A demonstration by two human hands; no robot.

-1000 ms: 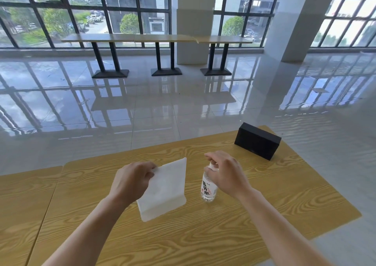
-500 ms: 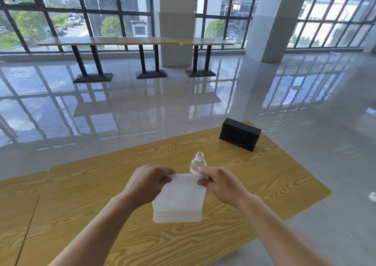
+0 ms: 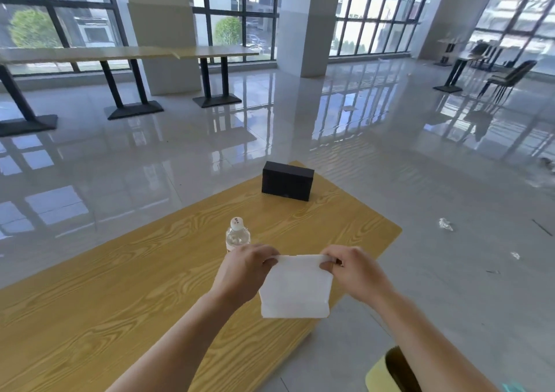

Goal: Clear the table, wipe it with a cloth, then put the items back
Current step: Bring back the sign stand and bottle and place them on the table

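Note:
A folded white cloth (image 3: 295,288) hangs in the air above the near right part of the wooden table (image 3: 126,286). My left hand (image 3: 243,271) pinches its top left corner and my right hand (image 3: 353,268) pinches its top right corner. A small clear water bottle (image 3: 237,237) with a white cap stands upright on the table just beyond my left hand, its lower part hidden by that hand. A black rectangular box (image 3: 286,181) stands at the table's far right corner.
Glossy tiled floor surrounds the table, with crumpled litter (image 3: 446,224) on it to the right. A yellow and black chair back (image 3: 390,370) shows at the bottom right. Long tables (image 3: 129,54) stand by the windows, and pillars rise behind them.
My right hand left the bottle and took the cloth's right corner, so both hands now hold the cloth spread. The view has swung to the right.

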